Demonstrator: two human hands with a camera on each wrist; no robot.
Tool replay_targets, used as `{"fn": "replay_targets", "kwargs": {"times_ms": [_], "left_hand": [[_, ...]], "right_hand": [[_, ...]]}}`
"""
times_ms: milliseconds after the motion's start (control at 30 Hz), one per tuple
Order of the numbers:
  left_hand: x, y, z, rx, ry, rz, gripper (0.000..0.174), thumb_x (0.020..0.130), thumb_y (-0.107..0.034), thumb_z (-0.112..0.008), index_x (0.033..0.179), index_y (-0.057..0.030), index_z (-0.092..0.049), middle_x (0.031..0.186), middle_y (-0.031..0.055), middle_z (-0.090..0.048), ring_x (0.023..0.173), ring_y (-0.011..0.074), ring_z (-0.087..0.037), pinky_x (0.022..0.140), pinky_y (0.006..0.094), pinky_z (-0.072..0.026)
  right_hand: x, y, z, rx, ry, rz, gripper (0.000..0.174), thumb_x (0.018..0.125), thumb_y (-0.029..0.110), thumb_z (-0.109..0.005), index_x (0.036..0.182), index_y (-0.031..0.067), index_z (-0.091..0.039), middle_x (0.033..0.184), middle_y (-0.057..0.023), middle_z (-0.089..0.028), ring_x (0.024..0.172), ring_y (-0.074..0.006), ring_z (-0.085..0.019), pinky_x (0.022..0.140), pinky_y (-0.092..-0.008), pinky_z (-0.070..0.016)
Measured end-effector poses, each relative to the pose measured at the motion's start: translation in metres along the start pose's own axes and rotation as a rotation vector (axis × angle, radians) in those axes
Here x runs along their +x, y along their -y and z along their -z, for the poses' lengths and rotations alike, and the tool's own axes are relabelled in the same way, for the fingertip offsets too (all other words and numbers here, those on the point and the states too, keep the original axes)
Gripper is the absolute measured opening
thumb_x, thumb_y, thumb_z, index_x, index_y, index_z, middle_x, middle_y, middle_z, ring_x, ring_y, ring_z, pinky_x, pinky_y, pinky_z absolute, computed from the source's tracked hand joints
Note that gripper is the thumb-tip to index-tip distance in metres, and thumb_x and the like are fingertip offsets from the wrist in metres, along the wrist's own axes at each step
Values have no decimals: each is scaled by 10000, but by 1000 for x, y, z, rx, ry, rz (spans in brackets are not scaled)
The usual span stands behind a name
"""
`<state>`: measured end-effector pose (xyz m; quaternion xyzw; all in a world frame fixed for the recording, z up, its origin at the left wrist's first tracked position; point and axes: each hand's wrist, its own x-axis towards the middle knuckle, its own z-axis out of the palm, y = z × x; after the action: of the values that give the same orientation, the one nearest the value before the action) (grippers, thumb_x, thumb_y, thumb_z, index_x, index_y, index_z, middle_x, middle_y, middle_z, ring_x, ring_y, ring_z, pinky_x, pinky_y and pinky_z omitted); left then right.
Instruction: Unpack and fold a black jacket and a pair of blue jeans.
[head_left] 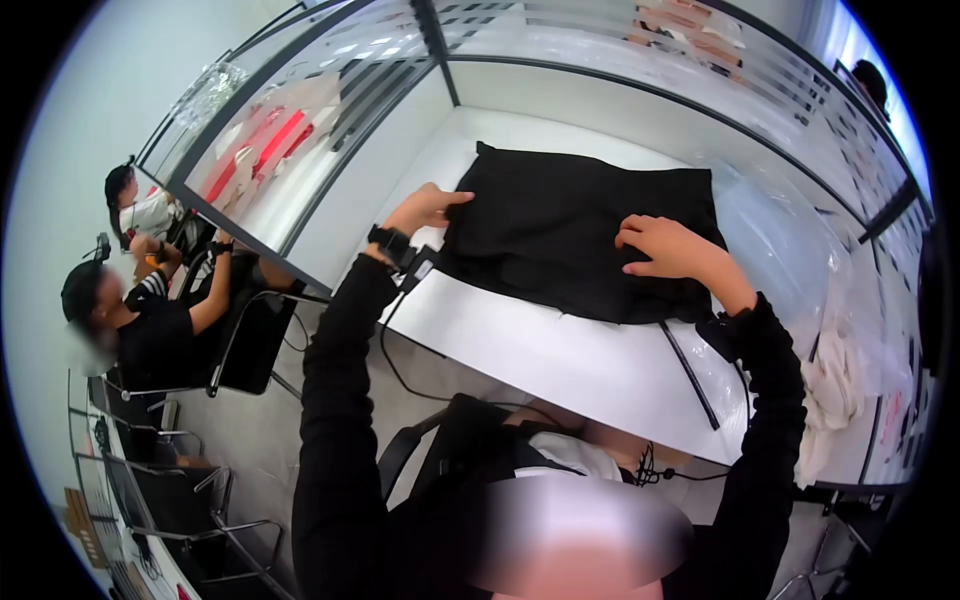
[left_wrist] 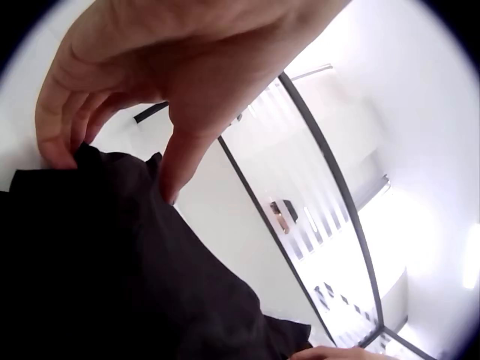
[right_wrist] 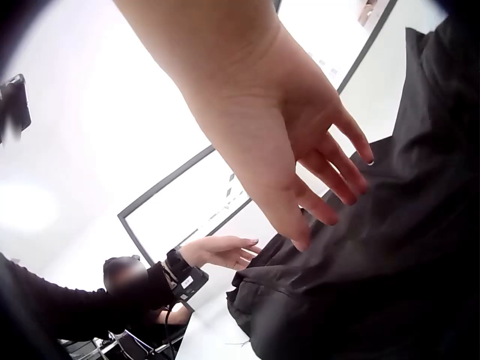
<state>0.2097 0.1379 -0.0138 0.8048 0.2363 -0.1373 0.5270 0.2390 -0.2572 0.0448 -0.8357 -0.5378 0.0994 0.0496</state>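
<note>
A black cloth item (head_left: 580,230) lies spread on the white table, somewhat wrinkled along its lower edge. My left hand (head_left: 425,208) is at the cloth's left edge; in the left wrist view that hand (left_wrist: 150,82) has thumb and fingers apart, fingertips at the edge of the black fabric (left_wrist: 135,255). Over the right part of the cloth is my right hand (head_left: 680,255), and in the right wrist view its fingers (right_wrist: 345,176) are spread and loosely bent, fingertips at or just above the black fabric (right_wrist: 375,255). Whether they press on it, I cannot tell.
Clear plastic wrapping (head_left: 780,240) lies right of the cloth, with cream fabric (head_left: 835,385) below it. A black rod (head_left: 690,375) lies near the table's front edge (head_left: 560,345). Framed panels surround the back and left. Two people sit at the left; a cable (head_left: 385,350) hangs from my left wrist.
</note>
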Motion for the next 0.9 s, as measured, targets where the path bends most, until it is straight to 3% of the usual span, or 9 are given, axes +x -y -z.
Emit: {"fn": "replay_targets", "kwargs": {"times_ms": [100, 200, 233, 267, 400, 600, 733, 800, 900], "left_hand": [[10, -10, -12, 207, -86, 28, 596, 621, -395, -759, 812, 136, -565, 858, 150, -552, 748, 189, -554, 568, 254, -458], [29, 4, -17, 38, 26, 6, 542, 629, -387, -753, 782, 101, -574, 744, 117, -546, 719, 171, -542, 617, 282, -456], [22, -2, -21, 101, -39, 16, 529, 617, -369, -759, 817, 88, -584, 756, 113, -565, 763, 180, -548, 659, 297, -446], [10, -17, -21, 197, 42, 90, 529, 651, -342, -735, 940, 75, -585, 917, 113, -579, 852, 179, -545, 684, 272, -437], [-9, -11, -21, -234, 204, -140, 397, 765, -216, -633, 1073, 19, -547, 1014, 85, -587, 896, 143, -553, 760, 235, -438], [-42, -11, -7, -424, -12, -177, 439, 768, -189, -627, 1103, 65, -500, 1033, 142, -575, 937, 183, -562, 813, 272, -461], [-60, -32, -19, -384, -56, -315, 447, 772, -192, -626, 1117, 55, -489, 1027, 130, -577, 909, 181, -571, 795, 270, -467], [-73, -64, -44, -303, -72, -448, 429, 778, -193, -617, 1107, 52, -493, 1017, 119, -580, 905, 182, -570, 787, 270, -465], [-69, -97, -94, 51, -191, -625, 416, 774, -246, -627, 1030, 58, -503, 976, 168, -577, 883, 215, -579, 756, 295, -460]], "right_hand": [[23, -9, -16, 48, -54, 52, 314, 753, 264, -619, 999, 84, -541, 1068, -86, -492, 979, -272, -505, 818, -363, -431], [34, -9, -28, 85, -85, 78, 332, 759, 249, -615, 1031, 84, -522, 1083, -89, -479, 983, -264, -505, 817, -356, -436], [34, -7, -27, 100, -89, 69, 361, 763, 237, -611, 1077, 92, -507, 1101, -87, -473, 999, -260, -502, 822, -348, -436], [35, -7, -25, 139, -96, 55, 371, 765, 228, -610, 1092, 91, -499, 1111, -86, -467, 1004, -261, -501, 829, -345, -435], [29, -19, -29, 269, -92, 39, 457, 772, 212, -604, 1193, 121, -449, 1187, -81, -431, 1037, -267, -494, 860, -338, -425], [39, -10, -33, 440, -117, 157, 563, 756, 223, -622, 1267, 163, -393, 1328, -91, -327, 1104, -285, -459, 890, -352, -414], [48, -7, -53, 337, -109, 243, 466, 766, 230, -618, 1185, 87, -473, 1319, -114, -337, 1128, -290, -414, 928, -359, -381], [51, -21, -45, 595, -85, 207, 405, 798, 252, -581, 1148, 69, -492, 1202, -123, -468, 960, -246, -546, 818, -326, -459], [41, -52, -26, 1145, -133, -25, 398, 854, 313, -514, 1143, 41, -481, 1084, -130, -550, 858, -218, -596, 732, -305, -485]]}}
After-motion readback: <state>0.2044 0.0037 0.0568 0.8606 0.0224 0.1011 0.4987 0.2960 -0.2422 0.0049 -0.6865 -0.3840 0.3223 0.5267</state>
